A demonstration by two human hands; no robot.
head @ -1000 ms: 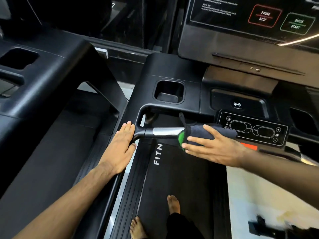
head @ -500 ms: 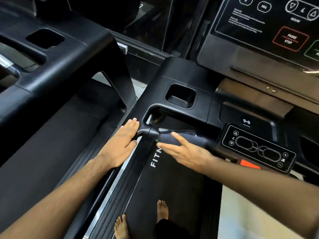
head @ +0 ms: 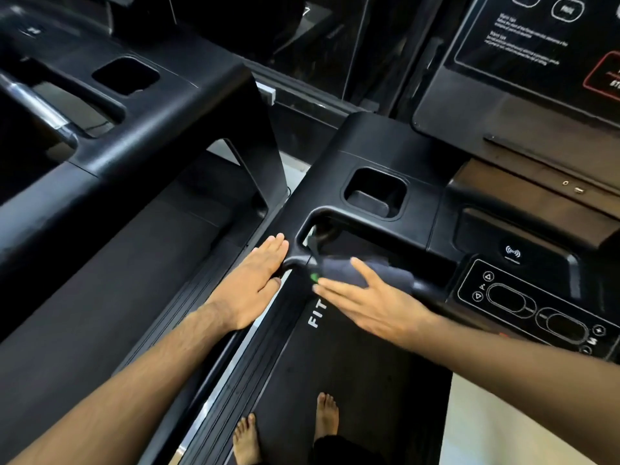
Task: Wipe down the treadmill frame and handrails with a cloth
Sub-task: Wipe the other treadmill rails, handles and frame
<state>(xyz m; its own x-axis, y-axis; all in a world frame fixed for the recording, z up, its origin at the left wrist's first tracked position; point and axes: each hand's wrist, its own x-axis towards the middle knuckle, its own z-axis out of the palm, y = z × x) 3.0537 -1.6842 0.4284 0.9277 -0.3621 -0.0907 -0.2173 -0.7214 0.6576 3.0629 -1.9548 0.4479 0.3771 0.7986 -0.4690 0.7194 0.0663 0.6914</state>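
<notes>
1. The dark cloth [head: 339,268] is near the middle of the view. It is wrapped on the handrail [head: 297,261], close to the rail's left end.
2. The right hand [head: 365,297] is on the cloth. Its fingers [head: 330,287] are straight and lie along the near side of the cloth. The thumb lies across the top. The hand is a bit blurry, so I cannot tell how hard it presses.
3. A small green spot [head: 314,276] shows on the cloth, just at the tips of the right fingers.
4. The left hand [head: 255,280] is at 9 o'clock from the cloth. It lies flat, with straight fingers close together, and holds nothing. It rests on the side of the black treadmill frame [head: 369,146], and its fingertips are just beside the end of the handrail.
5. A square cup hole [head: 374,193] sits in the frame at 12 o'clock from the cloth.
6. A button panel [head: 523,303] is at 3 o'clock from the right hand.
7. A big screen [head: 536,62] is at 1 o'clock, at the top of the view.
8. The belt [head: 352,380] is at 6 o'clock, with white letters "FIT" on it. Two bare feet [head: 247,437] stand on it.
9. Another treadmill [head: 134,112] is at 10 o'clock.
</notes>
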